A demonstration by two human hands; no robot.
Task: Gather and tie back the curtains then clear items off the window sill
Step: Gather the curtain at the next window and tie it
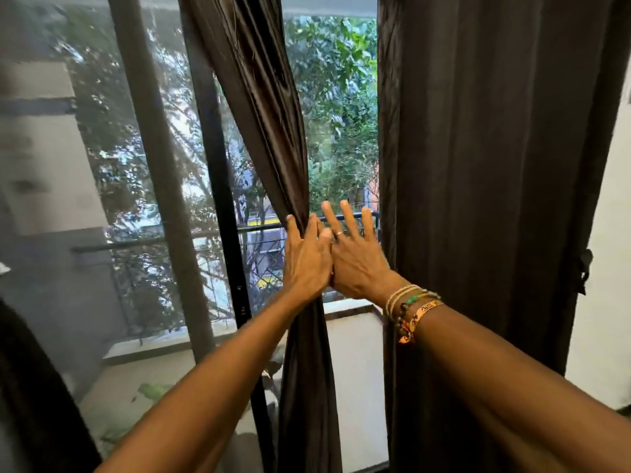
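**While One Hand Grips, the Other Is Spread**

Where the dark brown satin curtain (273, 131) is bunched into a narrow rope before the glass window (102, 148), it is gripped by the left hand (305, 257) with curled fingers. The right hand (356, 261) is held touching the left, fingers straight and spread wide. A second dark curtain (478, 165) is hung to the right.

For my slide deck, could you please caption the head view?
The left hand on the gathered brown curtain, right hand spread beside it, before a glass window.
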